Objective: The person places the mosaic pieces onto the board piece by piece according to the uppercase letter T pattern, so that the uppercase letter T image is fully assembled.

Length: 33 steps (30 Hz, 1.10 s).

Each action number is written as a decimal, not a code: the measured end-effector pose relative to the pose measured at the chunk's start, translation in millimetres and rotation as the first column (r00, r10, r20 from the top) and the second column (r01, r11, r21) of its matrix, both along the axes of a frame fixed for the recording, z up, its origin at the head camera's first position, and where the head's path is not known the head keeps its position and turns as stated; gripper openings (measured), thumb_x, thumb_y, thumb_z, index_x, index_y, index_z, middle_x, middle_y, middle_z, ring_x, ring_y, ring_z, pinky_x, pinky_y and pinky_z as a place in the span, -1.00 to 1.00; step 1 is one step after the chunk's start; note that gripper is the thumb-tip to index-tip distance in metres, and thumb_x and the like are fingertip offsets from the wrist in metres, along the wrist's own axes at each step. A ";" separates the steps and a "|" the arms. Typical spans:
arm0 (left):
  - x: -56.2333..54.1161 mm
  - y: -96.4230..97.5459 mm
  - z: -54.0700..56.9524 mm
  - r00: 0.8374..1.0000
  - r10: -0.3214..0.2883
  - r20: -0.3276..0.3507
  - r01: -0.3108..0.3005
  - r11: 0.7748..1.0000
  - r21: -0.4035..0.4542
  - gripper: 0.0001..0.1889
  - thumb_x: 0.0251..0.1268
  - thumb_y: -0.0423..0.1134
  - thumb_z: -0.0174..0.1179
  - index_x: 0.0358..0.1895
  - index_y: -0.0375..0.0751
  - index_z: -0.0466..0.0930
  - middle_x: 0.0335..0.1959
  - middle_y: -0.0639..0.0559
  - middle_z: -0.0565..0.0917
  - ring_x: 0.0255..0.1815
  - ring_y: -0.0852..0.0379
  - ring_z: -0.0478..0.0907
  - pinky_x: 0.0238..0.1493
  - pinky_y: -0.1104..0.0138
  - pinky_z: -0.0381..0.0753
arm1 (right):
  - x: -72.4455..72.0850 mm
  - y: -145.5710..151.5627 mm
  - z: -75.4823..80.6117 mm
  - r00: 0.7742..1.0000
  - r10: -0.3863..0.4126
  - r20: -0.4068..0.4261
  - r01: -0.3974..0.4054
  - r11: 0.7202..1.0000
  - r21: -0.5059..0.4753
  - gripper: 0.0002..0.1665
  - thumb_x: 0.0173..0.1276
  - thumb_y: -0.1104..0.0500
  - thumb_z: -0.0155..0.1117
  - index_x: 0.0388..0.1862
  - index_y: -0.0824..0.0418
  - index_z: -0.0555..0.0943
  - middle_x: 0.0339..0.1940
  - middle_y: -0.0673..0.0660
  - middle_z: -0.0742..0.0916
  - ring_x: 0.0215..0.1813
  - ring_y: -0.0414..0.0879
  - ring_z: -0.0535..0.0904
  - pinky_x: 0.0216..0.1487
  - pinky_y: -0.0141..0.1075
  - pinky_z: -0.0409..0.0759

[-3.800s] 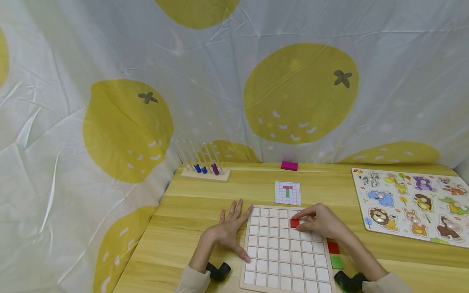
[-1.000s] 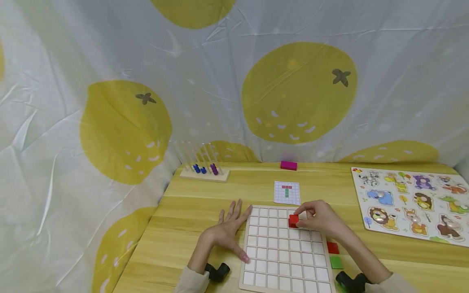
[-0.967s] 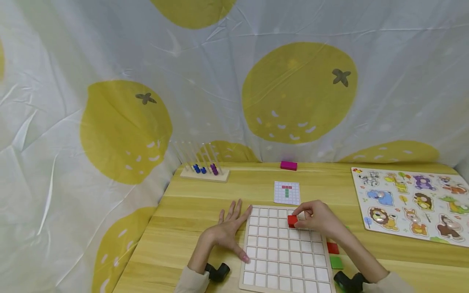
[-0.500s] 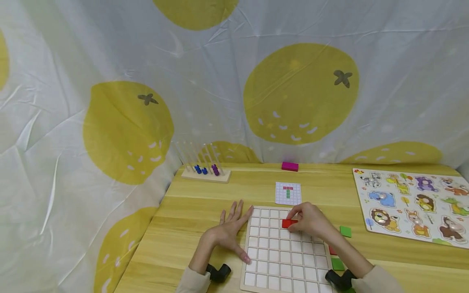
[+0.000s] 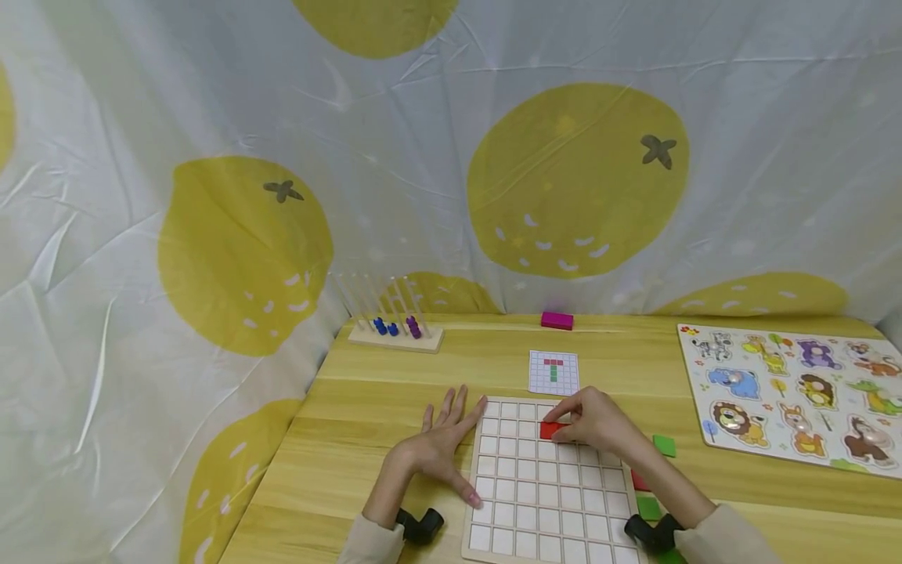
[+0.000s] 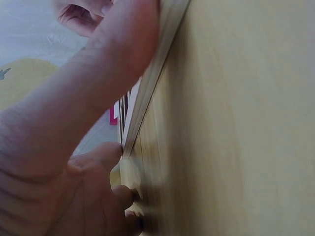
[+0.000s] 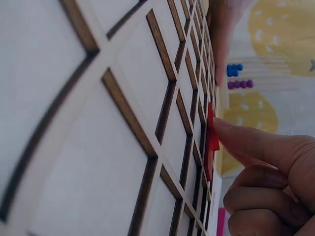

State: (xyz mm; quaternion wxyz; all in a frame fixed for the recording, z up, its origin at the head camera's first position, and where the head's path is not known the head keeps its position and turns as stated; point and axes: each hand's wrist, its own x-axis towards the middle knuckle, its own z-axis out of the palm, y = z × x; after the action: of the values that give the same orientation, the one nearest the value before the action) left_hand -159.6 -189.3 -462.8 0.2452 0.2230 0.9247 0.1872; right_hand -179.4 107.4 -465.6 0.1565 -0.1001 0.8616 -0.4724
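Note:
My right hand [image 5: 595,423] pinches a red square tile [image 5: 548,430] between thumb and index finger, over the upper part of a wooden grid board [image 5: 564,505]. In the right wrist view the tile [image 7: 212,123] stands slightly proud of the grid, and more red shows just below it, seemingly a second tile [image 7: 207,169] partly in a slot. The other fingers of that hand curl inward. My left hand [image 5: 437,450] is spread beside the board's left edge; its thumb and index fingertip touch the frame [image 6: 142,103], the remaining fingers reaching the table.
Beyond the board lies a pattern card [image 5: 553,372] with a red and green T. Green tiles [image 5: 664,446] and a red tile [image 5: 640,481] lie to its right. Farther around are a magenta block [image 5: 557,320], a peg stand with beads [image 5: 398,337] and an animal puzzle [image 5: 796,395].
My right hand has shifted left along the upper row with the red tile, uncovering a green tile on the table to the right. The left hand has stayed in place.

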 end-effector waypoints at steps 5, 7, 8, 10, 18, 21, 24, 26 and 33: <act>-0.7 -0.4 0.5 1.000 0.006 -0.007 -0.006 1.000 0.003 0.55 -0.26 0.15 0.71 0.72 0.02 -0.34 0.69 -0.30 -0.52 0.71 -0.28 -0.60 0.63 -0.32 -0.51 | -1.5 -3.5 -1.2 1.000 -0.016 0.016 0.016 1.000 -0.003 -0.77 0.05 0.33 0.65 -0.26 0.19 0.86 -0.73 -0.05 0.35 -0.58 -0.17 0.15 -0.54 -0.43 0.13; -0.8 -0.5 0.7 1.000 0.010 -0.008 -0.010 1.000 0.002 0.55 -0.26 0.14 0.71 0.72 0.02 -0.33 0.69 -0.30 -0.51 0.71 -0.28 -0.59 0.64 -0.31 -0.51 | -2.4 -4.9 -2.3 1.000 -0.020 0.022 0.020 1.000 -0.006 -0.77 0.05 0.33 0.65 -0.27 0.19 0.86 -0.72 -0.05 0.35 -0.57 -0.17 0.16 -0.53 -0.43 0.13; -0.8 -0.6 0.6 1.000 0.012 -0.008 -0.012 1.000 0.002 0.55 -0.26 0.14 0.71 0.72 0.02 -0.33 0.69 -0.30 -0.51 0.72 -0.28 -0.59 0.64 -0.31 -0.50 | -2.6 -5.5 -2.7 0.999 -0.021 0.025 0.021 1.000 -0.009 -0.77 0.05 0.33 0.65 -0.26 0.19 0.86 -0.71 -0.05 0.35 -0.56 -0.17 0.16 -0.53 -0.43 0.14; -0.6 -0.5 1.0 1.000 0.011 -0.007 -0.011 1.000 0.000 0.55 -0.26 0.14 0.71 0.72 0.02 -0.33 0.69 -0.30 -0.51 0.72 -0.28 -0.59 0.64 -0.31 -0.50 | -2.5 -5.9 -3.2 1.000 -0.017 0.025 0.017 1.000 -0.013 -0.77 0.06 0.33 0.65 -0.25 0.19 0.86 -0.70 -0.05 0.34 -0.55 -0.18 0.16 -0.52 -0.43 0.13; 0.6 0.1 0.4 1.000 0.001 -0.010 -0.001 1.000 -0.008 0.54 -0.25 0.16 0.70 0.72 0.03 -0.33 0.69 -0.30 -0.51 0.72 -0.28 -0.58 0.64 -0.30 -0.50 | 6.0 21.8 8.5 0.996 0.076 -0.043 -0.077 0.997 -0.021 -0.65 0.26 0.23 0.53 0.04 0.26 0.80 -0.70 -0.06 0.28 -0.58 -0.23 0.10 -0.53 -0.42 0.12; 0.9 0.1 0.3 1.000 0.002 -0.012 -0.002 1.000 -0.012 0.54 -0.25 0.16 0.70 0.72 0.02 -0.33 0.69 -0.30 -0.51 0.72 -0.28 -0.57 0.64 -0.31 -0.49 | 11.3 42.7 11.6 0.994 0.090 -0.054 -0.090 0.996 0.000 -0.68 0.34 0.20 0.45 0.06 0.23 0.79 -0.66 -0.07 0.25 -0.56 -0.25 0.10 -0.54 -0.41 0.14; 0.7 -0.5 0.3 1.000 0.008 -0.017 -0.008 1.000 -0.016 0.55 -0.26 0.17 0.70 0.72 0.03 -0.32 0.70 -0.29 -0.50 0.72 -0.27 -0.57 0.64 -0.30 -0.49 | 17.8 64.7 9.8 0.995 0.094 -0.031 -0.094 0.996 0.011 -0.69 0.36 0.18 0.44 0.05 0.21 0.79 -0.67 -0.08 0.23 -0.58 -0.26 0.09 -0.55 -0.39 0.15; 0.3 -0.9 0.2 1.000 0.009 -0.020 -0.010 1.000 -0.019 0.55 -0.27 0.17 0.70 0.72 0.03 -0.32 0.70 -0.28 -0.50 0.72 -0.27 -0.57 0.64 -0.30 -0.49 | 23.2 80.4 6.5 0.994 0.111 -0.015 -0.111 0.994 -0.010 -0.67 0.35 0.17 0.45 0.06 0.24 0.78 -0.67 -0.09 0.21 -0.58 -0.27 0.08 -0.55 -0.38 0.16; -0.4 -1.1 -1.8 1.000 -0.002 -0.015 0.002 1.000 -0.008 0.55 -0.25 0.17 0.70 0.72 0.02 -0.33 0.69 -0.31 -0.51 0.72 -0.29 -0.58 0.63 -0.32 -0.50 | 40.1 125.0 -10.2 0.969 0.247 0.000 -0.245 0.961 -0.131 -0.62 0.36 0.22 0.44 0.10 0.38 0.68 -0.65 -0.08 0.16 -0.58 -0.29 0.05 -0.43 -0.42 0.29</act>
State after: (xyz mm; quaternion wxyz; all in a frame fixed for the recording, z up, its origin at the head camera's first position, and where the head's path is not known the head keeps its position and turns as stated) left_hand -160.0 -190.4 -464.6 0.2392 0.2242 0.9271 0.1815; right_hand -139.3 232.4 -475.8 0.2142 -0.2123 0.8085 -0.5053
